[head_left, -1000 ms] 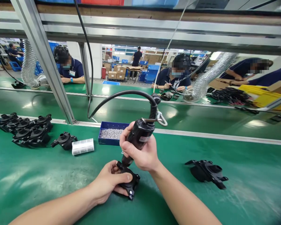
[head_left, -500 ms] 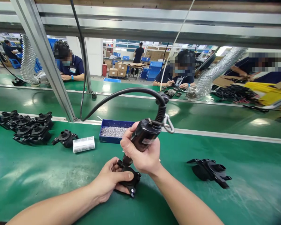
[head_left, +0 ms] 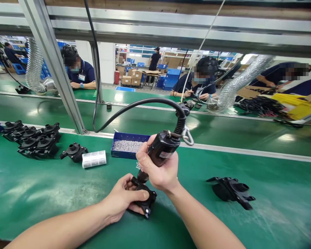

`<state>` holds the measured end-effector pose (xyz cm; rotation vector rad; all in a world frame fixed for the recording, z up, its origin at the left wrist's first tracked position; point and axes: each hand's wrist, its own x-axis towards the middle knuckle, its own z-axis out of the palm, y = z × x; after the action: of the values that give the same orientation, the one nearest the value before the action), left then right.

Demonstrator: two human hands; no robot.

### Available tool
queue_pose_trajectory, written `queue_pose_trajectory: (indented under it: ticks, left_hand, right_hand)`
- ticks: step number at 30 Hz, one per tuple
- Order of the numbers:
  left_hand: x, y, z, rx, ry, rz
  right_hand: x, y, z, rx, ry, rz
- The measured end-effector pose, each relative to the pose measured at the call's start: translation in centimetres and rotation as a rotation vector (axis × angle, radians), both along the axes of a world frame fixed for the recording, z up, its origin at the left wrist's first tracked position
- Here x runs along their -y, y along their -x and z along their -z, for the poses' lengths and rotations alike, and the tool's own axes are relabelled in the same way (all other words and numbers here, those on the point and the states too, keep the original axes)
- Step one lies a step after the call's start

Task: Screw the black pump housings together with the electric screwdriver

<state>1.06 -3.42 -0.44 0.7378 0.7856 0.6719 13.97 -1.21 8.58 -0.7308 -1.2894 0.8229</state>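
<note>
My left hand (head_left: 129, 197) grips a black plastic housing (head_left: 147, 200) down on the green bench, thumb across its top. Wrapped around the body of a black electric screwdriver (head_left: 162, 148) is my right hand (head_left: 163, 171). The screwdriver tilts, its lower end meeting the far edge of the housing; the tip itself is hidden. A thick black cable (head_left: 142, 101) arcs from the tool's top to the left. Just beyond my right hand sits a blue tray (head_left: 126, 155) of small silvery screws (head_left: 126, 145), with a few loose screws (head_left: 138, 166) on the bench near it.
Several black housings (head_left: 32, 138) are grouped at the left, and a single housing (head_left: 73, 152) lies beside a white label roll (head_left: 94, 159). Another housing (head_left: 231, 190) lies at the right. A metal post (head_left: 59, 76) rises at left. Co-workers (head_left: 82, 71) sit across the line.
The view has shifted slightly, moving the background a little to the right. Both hands keep their hold, and the screwdriver stays on the housing.
</note>
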Motion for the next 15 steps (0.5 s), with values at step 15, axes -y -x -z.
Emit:
queue_pose_trajectory:
  ticks: [15]
  left_hand:
    - [-3.1, 1.5, -0.9, -0.012, -0.086, 0.000]
  right_hand:
    - [2.6, -0.5, -2.6, -0.004, -0.123, 0.014]
